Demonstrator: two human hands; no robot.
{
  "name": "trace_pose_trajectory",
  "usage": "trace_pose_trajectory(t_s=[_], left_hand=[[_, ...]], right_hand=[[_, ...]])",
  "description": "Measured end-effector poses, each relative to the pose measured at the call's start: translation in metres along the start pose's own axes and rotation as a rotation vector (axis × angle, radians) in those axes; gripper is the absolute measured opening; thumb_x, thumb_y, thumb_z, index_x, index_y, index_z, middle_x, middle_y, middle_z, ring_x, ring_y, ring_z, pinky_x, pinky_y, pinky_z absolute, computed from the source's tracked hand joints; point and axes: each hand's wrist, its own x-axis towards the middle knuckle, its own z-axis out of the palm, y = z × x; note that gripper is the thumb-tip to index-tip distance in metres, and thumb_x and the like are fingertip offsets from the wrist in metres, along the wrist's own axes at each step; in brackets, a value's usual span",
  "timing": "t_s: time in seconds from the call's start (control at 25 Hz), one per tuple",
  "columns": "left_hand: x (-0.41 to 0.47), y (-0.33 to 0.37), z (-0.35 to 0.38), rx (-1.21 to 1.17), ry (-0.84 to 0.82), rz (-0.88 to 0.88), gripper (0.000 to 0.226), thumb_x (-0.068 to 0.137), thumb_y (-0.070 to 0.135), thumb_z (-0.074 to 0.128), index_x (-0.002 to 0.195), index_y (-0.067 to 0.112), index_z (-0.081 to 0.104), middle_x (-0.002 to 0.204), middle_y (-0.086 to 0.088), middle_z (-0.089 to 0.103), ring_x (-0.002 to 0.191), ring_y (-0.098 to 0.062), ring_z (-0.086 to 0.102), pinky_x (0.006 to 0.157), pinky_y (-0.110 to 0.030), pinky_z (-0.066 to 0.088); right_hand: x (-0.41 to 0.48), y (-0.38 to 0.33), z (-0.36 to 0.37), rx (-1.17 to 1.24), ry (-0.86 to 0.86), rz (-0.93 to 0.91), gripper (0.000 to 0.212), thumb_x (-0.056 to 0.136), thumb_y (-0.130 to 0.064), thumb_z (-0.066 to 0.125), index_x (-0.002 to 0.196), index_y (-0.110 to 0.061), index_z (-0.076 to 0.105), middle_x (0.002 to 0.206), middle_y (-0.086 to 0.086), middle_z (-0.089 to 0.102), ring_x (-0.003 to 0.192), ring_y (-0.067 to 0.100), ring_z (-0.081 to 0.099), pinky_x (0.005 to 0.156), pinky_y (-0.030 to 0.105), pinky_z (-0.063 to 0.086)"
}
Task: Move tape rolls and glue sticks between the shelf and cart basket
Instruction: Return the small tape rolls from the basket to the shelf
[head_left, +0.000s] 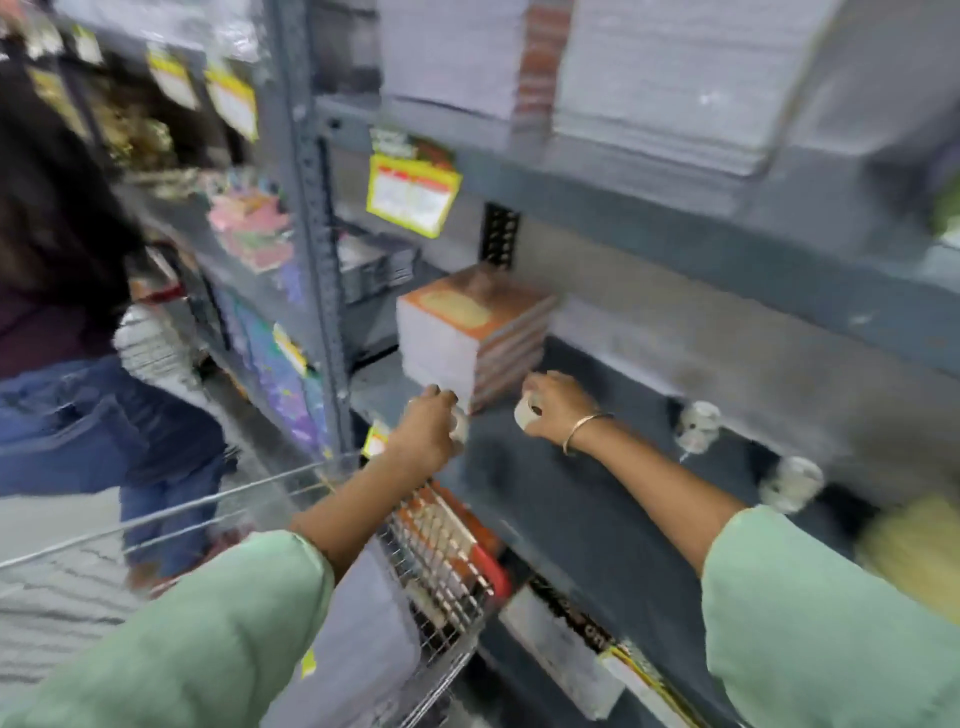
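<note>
Right hand (556, 410): curled around a tape roll (527, 411), pinched from the rim with the hole facing 9 o'clock; held just above the shelf deck (561, 499), which suits either setting it down or lifting it away (the blur leaves which unclear)
Left hand (428, 428): closed over a second pale roll (460, 423) at its 3 o'clock side, close beside the stack of notebooks (470, 338); knuckles up, so the roll hangs under the fingers
Loose rolls: one (697, 426) at 3 o'clock of the right hand and another (790, 484) further toward 4 o'clock, both against the shelf's back wall, likely parked there out of the working space
Cart basket (441, 566): wire, at 6 o'clock of the left hand, drawn tight against the shelf edge so each transfer is a short reach
Glue sticks: none that I can make out
Bystander (62, 291): standing at 9 o'clock, apart from the work
</note>
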Motion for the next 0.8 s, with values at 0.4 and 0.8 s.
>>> trace_pose_trajectory(t_s=[0.4,0.8], left_hand=[[0.002,0.181,0.141,0.027,-0.447,0.370,0.045,0.081,0.005,0.061,0.123,0.000,0.046,0.128,-0.020,0.055,0.119,-0.031,0.052,0.100,-0.031,0.039],[0.021,0.156,0.159,-0.078,-0.235,0.352,0.065,0.091,0.039,0.047,0.143,0.009,0.021,0.154,-0.008,0.022,0.143,-0.027,0.017,0.117,-0.043,0.023]], right_hand=[[-0.141,0.171,0.011,-0.034,-0.067,0.583,0.052,0.083,-0.011,0.063,0.130,-0.003,0.043,0.133,0.019,0.052,0.122,0.034,0.052,0.100,0.036,0.044],[-0.153,0.184,0.025,-0.035,-0.161,0.685,0.084,0.074,-0.018,0.076,0.142,-0.015,0.027,0.146,0.020,0.029,0.133,0.039,0.032,0.110,0.044,0.037]])
